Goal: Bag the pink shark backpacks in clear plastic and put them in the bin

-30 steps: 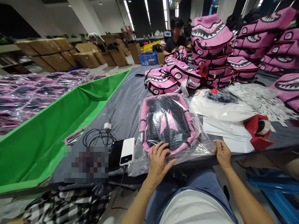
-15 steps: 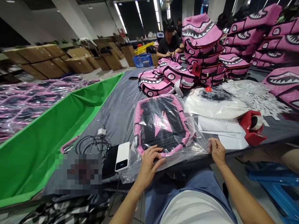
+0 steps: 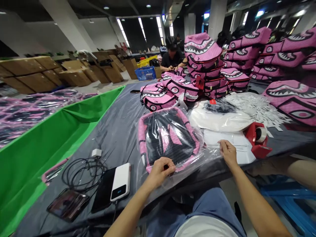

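A pink and black backpack (image 3: 145, 131) lies flat inside a clear plastic bag (image 3: 201, 159) at the table's front edge. Its dark padded side faces up, under wrinkled, shiny film. My left hand (image 3: 161, 169) is closed at the near edge of the bag, thumb and fingers pinching the film just below the backpack. To the right, my right hand (image 3: 228, 153) is closed on the bag's loose right corner, which stretches out past the backpack. Behind that hand lie white sheets (image 3: 222, 140) and a red tape dispenser (image 3: 256, 141) with a roll in it.
A white power bank (image 3: 121, 181), a black phone (image 3: 101, 194) and coiled cables (image 3: 79, 174) lie at left. Green cloth (image 3: 61, 121) borders the table. Stacked pink shark-face backpacks (image 3: 202, 49), white tags (image 3: 259, 105) and a seated person (image 3: 170, 57) are farther back.
My left hand has gone from spread on the bag to pinched at its near edge. The film over the backpack is more wrinkled. The whole view has shifted.
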Tool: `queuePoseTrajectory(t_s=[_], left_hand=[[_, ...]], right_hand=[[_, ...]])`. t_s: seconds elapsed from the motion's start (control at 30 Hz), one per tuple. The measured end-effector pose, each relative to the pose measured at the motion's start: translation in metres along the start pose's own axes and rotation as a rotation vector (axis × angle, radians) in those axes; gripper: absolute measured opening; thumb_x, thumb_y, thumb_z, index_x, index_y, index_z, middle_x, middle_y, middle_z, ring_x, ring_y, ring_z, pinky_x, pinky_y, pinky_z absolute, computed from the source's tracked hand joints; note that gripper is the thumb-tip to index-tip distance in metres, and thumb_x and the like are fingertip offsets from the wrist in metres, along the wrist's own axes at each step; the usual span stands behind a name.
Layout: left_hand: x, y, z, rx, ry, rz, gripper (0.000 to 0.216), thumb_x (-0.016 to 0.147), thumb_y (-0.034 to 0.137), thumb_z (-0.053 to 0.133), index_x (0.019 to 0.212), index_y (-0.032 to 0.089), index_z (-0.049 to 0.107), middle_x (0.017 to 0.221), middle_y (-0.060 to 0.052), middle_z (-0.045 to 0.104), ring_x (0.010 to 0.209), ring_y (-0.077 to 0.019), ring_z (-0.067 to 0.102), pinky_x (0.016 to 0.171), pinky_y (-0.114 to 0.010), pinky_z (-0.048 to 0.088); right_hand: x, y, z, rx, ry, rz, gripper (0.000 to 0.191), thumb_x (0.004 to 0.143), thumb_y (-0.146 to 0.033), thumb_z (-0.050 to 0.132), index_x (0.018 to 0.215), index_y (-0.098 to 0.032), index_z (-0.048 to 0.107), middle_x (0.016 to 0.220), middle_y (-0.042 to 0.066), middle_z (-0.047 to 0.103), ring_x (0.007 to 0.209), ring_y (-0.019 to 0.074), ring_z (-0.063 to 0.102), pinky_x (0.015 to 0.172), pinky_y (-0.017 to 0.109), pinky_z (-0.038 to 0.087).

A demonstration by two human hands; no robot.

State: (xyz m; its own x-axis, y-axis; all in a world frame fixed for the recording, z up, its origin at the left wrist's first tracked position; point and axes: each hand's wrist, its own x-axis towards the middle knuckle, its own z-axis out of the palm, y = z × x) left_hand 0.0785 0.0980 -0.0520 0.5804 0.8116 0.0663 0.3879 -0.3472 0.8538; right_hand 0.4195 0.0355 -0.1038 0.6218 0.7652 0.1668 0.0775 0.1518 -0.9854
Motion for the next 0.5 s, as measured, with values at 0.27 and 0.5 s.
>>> queuePoseTrajectory(t_s=[0.27, 0.5], left_hand=[[-0.001, -0.009, 0.008, 0.018, 0.014, -0.033, 0.031, 0.081, 0.046, 0.067, 0.060, 0.023, 0.065, 0.078, -0.004, 0.073, 0.089, -0.0239, 0.065, 0.088, -0.036, 0.047], [-0.001, -0.007, 0.008, 0.023, 0.013, -0.083, 0.032, 0.079, 0.050, 0.068, 0.062, 0.023, 0.067, 0.080, -0.006, 0.074, 0.092, -0.0257, 0.065, 0.089, -0.037, 0.048]], right_hand=[[0.002, 0.010, -0.005, 0.038, -0.080, 0.168, 0.061, 0.069, -0.077, 0.072, 0.086, -0.019, 0.067, 0.062, -0.005, 0.046, 0.044, 0.0080, 0.034, 0.039, 0.021, 0.024], [0.003, 0.017, -0.011, -0.022, -0.040, 0.202, 0.062, 0.074, -0.083, 0.062, 0.075, -0.022, 0.051, 0.058, -0.006, 0.049, 0.039, 0.0087, 0.036, 0.037, 0.023, 0.024]])
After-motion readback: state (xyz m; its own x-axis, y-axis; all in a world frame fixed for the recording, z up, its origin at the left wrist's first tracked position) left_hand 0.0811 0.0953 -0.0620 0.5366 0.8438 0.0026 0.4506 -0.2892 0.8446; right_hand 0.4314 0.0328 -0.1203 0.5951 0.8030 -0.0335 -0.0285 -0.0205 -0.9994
